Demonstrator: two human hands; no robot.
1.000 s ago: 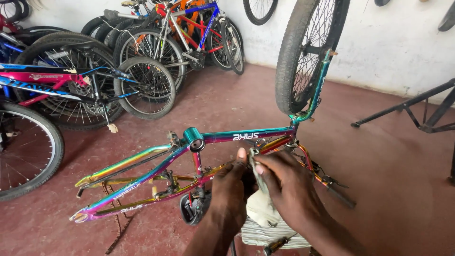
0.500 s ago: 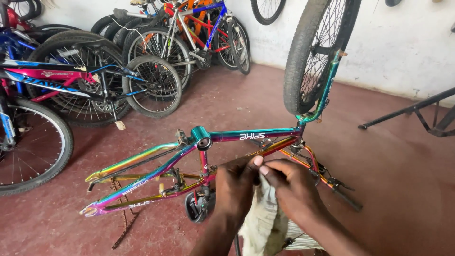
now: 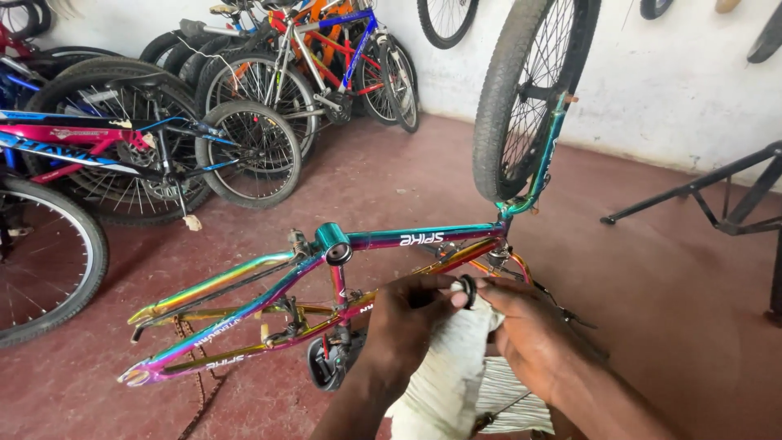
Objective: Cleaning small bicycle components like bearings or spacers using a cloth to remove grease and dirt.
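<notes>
An upside-down bicycle with a rainbow-coloured frame (image 3: pixel 383 239) stands on the red floor, its front wheel (image 3: pixel 529 90) up in the air. In front of the frame my left hand (image 3: pixel 407 322) and my right hand (image 3: pixel 525 326) meet on a small dark ring-shaped part (image 3: pixel 467 289). Both hands grip it together with a white striped cloth (image 3: pixel 456 367) that hangs down between them. The saddle (image 3: pixel 326 363) rests on the floor below my left hand. A chain (image 3: pixel 195 367) hangs loose near the rear dropouts.
Several bicycles (image 3: pixel 163 138) lean together at the back left, against a white wall (image 3: pixel 668 73). A large wheel (image 3: pixel 41 261) sits at the left edge. A black metal stand (image 3: pixel 717 187) reaches in from the right.
The view has moved in closer on the frame. My hands have shifted slightly right and now hold the ring-shaped part wrapped in the cloth between the fingertips.
</notes>
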